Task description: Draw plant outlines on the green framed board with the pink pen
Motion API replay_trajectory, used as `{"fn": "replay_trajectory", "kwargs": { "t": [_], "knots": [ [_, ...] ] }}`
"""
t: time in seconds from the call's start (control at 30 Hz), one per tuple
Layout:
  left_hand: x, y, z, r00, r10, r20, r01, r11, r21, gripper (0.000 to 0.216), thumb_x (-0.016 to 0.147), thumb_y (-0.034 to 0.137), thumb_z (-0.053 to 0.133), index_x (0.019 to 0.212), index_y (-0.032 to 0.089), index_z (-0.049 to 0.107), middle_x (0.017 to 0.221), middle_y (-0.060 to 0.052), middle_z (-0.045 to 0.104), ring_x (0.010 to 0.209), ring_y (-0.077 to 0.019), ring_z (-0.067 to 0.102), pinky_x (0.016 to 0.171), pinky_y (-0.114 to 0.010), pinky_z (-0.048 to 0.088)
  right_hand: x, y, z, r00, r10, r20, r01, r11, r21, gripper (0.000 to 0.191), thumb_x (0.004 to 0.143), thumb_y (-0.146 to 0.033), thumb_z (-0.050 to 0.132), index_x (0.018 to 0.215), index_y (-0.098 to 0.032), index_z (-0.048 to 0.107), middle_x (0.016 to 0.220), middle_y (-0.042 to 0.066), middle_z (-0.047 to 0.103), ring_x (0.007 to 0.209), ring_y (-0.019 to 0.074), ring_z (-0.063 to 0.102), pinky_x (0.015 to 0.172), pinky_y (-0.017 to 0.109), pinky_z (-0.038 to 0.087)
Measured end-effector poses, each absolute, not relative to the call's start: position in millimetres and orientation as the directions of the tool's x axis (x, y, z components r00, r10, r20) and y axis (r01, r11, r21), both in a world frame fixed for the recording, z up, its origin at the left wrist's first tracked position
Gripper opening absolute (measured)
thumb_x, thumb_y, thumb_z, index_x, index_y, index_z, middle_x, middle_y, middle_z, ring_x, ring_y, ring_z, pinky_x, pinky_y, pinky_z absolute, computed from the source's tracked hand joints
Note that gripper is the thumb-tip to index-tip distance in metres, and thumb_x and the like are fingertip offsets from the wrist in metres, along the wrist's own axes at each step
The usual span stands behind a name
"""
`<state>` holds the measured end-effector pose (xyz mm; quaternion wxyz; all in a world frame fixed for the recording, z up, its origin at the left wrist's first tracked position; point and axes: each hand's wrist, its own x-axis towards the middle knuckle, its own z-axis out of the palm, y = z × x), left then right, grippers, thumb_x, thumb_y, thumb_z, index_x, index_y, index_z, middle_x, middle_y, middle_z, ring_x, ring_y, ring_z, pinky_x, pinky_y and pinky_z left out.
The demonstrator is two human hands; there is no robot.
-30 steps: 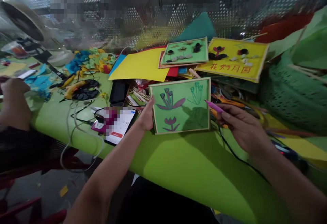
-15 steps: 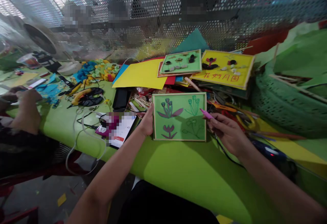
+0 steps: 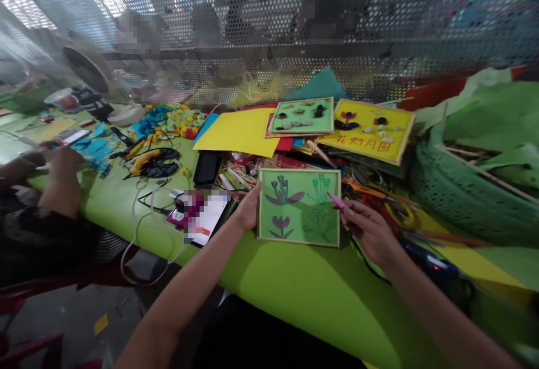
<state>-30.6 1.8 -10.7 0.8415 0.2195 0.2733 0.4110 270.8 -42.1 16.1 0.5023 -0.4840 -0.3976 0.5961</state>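
My left hand [image 3: 250,209] grips the left edge of a framed green picture [image 3: 295,234], held tilted up above the green table. Flowers are drawn on it; those on its left half are filled in dark purple, while those on the right are outlines only. Between the fingers of my right hand [image 3: 365,227] is a pink marker [image 3: 336,200], which could also be a crayon; the frames do not settle it. Its tip points at the picture's upper right flower, and I cannot tell whether it touches.
Behind lie a small green picture with pebbles [image 3: 302,117], a yellow one [image 3: 370,133] and yellow paper [image 3: 236,131]. A green basket [image 3: 467,200] stands right. A phone [image 3: 209,217] and cables lie left, near another person's arms [image 3: 63,181]. A fan [image 3: 86,71] stands beyond.
The whole view has shifted, so everything sits slightly lower in it. My hands keep the same hold on the picture and the pink marker.
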Motion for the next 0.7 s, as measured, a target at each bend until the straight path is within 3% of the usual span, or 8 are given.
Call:
{"fn": "replay_trajectory", "kwargs": {
  "t": [0.27,0.47,0.7],
  "knots": [
    [-35,3,-24,0.562,0.779,-0.280,-0.594,0.615,0.518,0.055,0.103,0.054,0.045,0.136,0.015,0.066,0.125,-0.012,0.076,0.121,-0.0300,0.070,0.119,-0.051,0.037,271,-46,9,-0.023,0.980,-0.197,-0.200,-0.197,-0.960,0.036,0.067,-0.051,0.093,0.088,-0.024,0.081,0.069,-0.001,0.059,0.060,0.0104,0.047,0.052,0.021,0.037],
    [-32,-1,-18,0.668,0.712,-0.216,-0.558,0.671,0.488,0.058,0.103,0.059,0.045,0.136,0.015,0.066,0.132,-0.013,0.072,0.125,-0.0316,0.068,0.117,-0.053,0.039,270,-50,12,0.030,0.981,-0.190,-0.170,-0.182,-0.968,0.034,0.070,-0.050,0.089,0.089,-0.023,0.081,0.068,0.000,0.060,0.061,0.0132,0.050,0.051,0.023,0.038],
    [-26,-5,-11,0.574,0.724,-0.382,-0.483,0.676,0.556,0.061,0.096,0.064,0.055,0.130,0.015,0.070,0.132,-0.015,0.072,0.126,-0.0340,0.067,0.112,-0.053,0.046,267,-65,15,0.083,0.975,-0.208,-0.144,-0.195,-0.970,0.031,0.071,-0.051,0.089,0.087,-0.025,0.082,0.067,0.002,0.060,0.060,0.0144,0.050,0.049,0.025,0.039]
  ]
}}
